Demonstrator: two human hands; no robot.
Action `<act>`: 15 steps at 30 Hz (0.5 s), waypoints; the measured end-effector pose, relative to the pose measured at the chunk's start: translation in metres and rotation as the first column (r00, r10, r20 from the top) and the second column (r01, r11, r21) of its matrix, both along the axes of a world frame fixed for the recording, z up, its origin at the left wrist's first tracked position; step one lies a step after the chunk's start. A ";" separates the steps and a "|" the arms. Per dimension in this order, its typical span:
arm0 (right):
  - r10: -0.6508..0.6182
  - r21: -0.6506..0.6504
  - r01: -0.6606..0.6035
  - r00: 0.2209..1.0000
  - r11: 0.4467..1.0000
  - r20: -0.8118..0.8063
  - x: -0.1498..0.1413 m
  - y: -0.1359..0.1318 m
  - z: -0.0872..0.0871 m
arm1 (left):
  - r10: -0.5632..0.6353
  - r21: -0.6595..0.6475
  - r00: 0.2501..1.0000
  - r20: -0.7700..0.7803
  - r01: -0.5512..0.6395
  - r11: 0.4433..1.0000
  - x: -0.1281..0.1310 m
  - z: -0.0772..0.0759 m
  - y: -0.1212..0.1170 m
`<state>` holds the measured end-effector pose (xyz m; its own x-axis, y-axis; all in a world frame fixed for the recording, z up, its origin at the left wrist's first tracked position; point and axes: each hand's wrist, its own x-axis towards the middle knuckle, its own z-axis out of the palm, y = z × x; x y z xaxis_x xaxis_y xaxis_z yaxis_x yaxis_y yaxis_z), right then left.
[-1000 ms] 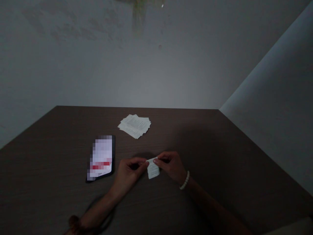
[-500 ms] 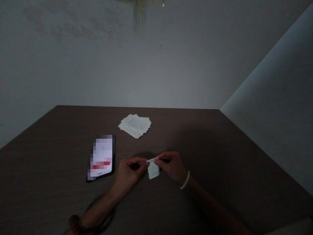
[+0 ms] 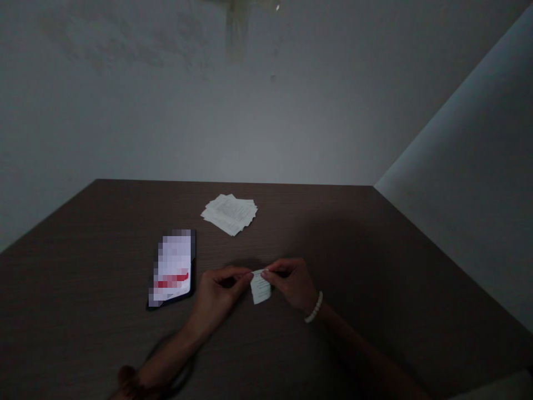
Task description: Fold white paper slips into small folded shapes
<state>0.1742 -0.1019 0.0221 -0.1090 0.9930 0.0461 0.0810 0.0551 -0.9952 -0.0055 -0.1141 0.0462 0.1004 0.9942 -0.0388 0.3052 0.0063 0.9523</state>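
Observation:
A small white slip of paper [image 3: 261, 289] with lines of print hangs between my two hands over the table. My left hand [image 3: 216, 294] pinches its upper left corner between thumb and forefinger. At the upper right corner, my right hand [image 3: 293, 282] grips it the same way; a pale beaded bracelet [image 3: 315, 307] circles that wrist. Farther back lies a loose pile of printed white papers [image 3: 230, 214], their edges fanned unevenly. To the left of my left hand rests a phone [image 3: 175, 266] with a lit, blurred-out screen.
The dark brown wooden table [image 3: 333, 344] reaches back to a grey, stained wall [image 3: 266, 122]. A second wall surface [image 3: 478, 183] slants along the table's right side. Shadow covers the right part of the tabletop.
Almost nothing differs. The slip's lower edge has shifted very slightly, and both hands keep their pinch on it.

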 end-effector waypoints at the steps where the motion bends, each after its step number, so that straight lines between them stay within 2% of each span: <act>1: 0.001 0.003 -0.001 1.000 1.000 0.002 0.000 0.000 0.000 | -0.008 -0.003 1.000 0.000 0.008 1.000 0.000 0.000 0.000; 7: 0.033 -0.002 -0.033 0.998 0.999 0.050 0.000 0.000 0.005 | -0.063 -0.016 0.997 0.040 0.064 0.998 -0.003 -0.003 0.002; 12: 0.112 -0.005 -0.112 0.988 0.994 0.104 0.001 -0.001 0.005 | -0.117 -0.004 0.993 0.025 0.117 0.993 -0.002 0.002 0.001; 15: 0.142 0.053 -0.150 0.982 0.987 0.127 0.002 0.000 0.003 | -0.144 0.010 0.989 0.026 0.143 0.990 -0.001 0.004 0.001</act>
<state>0.1766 -0.1019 0.0256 -0.2615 0.9615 0.0845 0.1887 0.1368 -0.9725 -0.0068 -0.1132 0.0498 0.2430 0.9697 -0.0262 0.2767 -0.0434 0.9600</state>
